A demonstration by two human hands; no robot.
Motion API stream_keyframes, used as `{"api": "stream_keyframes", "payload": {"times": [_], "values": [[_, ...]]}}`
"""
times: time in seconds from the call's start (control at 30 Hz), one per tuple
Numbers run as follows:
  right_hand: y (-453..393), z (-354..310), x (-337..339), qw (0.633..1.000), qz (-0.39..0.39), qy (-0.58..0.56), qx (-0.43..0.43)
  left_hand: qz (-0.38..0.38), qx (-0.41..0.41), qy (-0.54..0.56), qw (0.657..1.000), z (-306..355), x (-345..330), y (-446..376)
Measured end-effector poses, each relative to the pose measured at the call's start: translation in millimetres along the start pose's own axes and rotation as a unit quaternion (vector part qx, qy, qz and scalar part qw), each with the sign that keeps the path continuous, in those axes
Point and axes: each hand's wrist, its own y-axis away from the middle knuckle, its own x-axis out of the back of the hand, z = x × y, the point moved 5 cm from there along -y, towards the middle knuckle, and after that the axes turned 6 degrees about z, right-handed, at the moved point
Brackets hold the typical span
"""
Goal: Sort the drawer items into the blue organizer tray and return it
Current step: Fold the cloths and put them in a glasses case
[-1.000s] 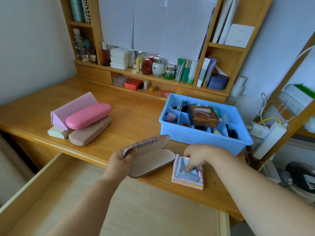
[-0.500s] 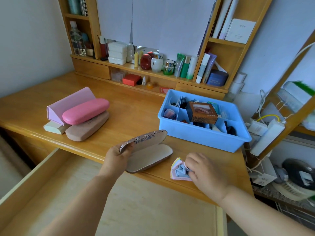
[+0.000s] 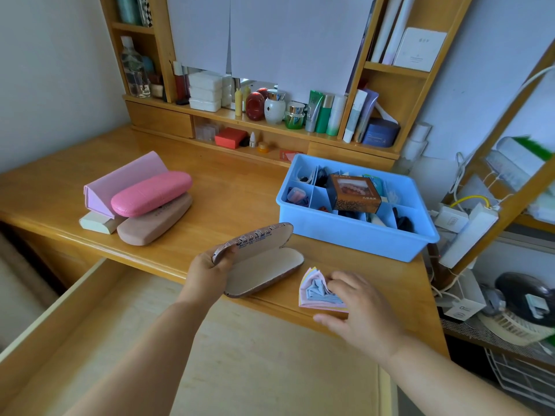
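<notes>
**A:** what's on the shelf (image 3: 270, 123) at the back?
**B:** cosmetic tubes (image 3: 326, 115), a red egg-shaped jar (image 3: 255, 106), stacked white boxes (image 3: 205, 91). white power strip (image 3: 468, 235) far right, by the desk's edge.

One head-worn view looks forward and down, close over the counter (image 3: 234, 187) and open drawer (image 3: 255, 355).

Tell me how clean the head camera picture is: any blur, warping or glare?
Head view: soft daylight, no harsh glare on the desk; the shelf frame at the right edge bends and smears from wide-angle distortion; the left hand, open glasses case, right hand and folded cloths look sharp.
</notes>
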Motion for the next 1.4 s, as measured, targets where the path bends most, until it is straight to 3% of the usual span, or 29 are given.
{"api": "stream_keyframes", "payload": {"times": [0.23, 0.33, 0.53, 0.63, 0.7, 0.8, 0.93, 1.03, 1.2, 1.4], "values": [[-9, -19, 5, 0.983, 0.040, 0.132, 0.121, -0.001, -0.004, -0.007, 1.000, 1, 1, 0], [-11, -12, 6, 0.984, 0.029, 0.115, 0.135, -0.002, -0.001, -0.008, 1.000, 0, 1, 0], [-19, 5, 8, 0.998, 0.014, -0.054, -0.026, 0.001, 0.020, 0.006, 1.000, 3, 3, 1], [-20, 13, 17, 0.972, 0.024, -0.185, -0.141, 0.011, 0.055, -0.003, 0.998, 3, 9, 4], [-18, 10, 30, 0.949, 0.043, -0.266, -0.165, 0.004, 0.057, 0.000, 0.998, 10, 14, 12], [-14, -19, 65, 0.953, 0.065, -0.287, -0.078, -0.038, 0.056, 0.022, 0.997, 23, 16, 37], [-9, -73, 79, 0.983, 0.029, -0.159, 0.092, -0.113, 0.034, 0.035, 0.992, 41, 5, 81], [-6, -97, 74, 0.981, -0.030, -0.085, 0.170, -0.112, 0.021, 0.036, 0.993, 54, 1, 104], [4, -100, 82, 0.971, -0.134, -0.063, 0.188, -0.114, 0.008, 0.059, 0.992, 65, 8, 124], [15, -102, 87, 0.962, -0.196, -0.101, 0.161, -0.118, -0.030, 0.062, 0.991, 74, 7, 137]]}}
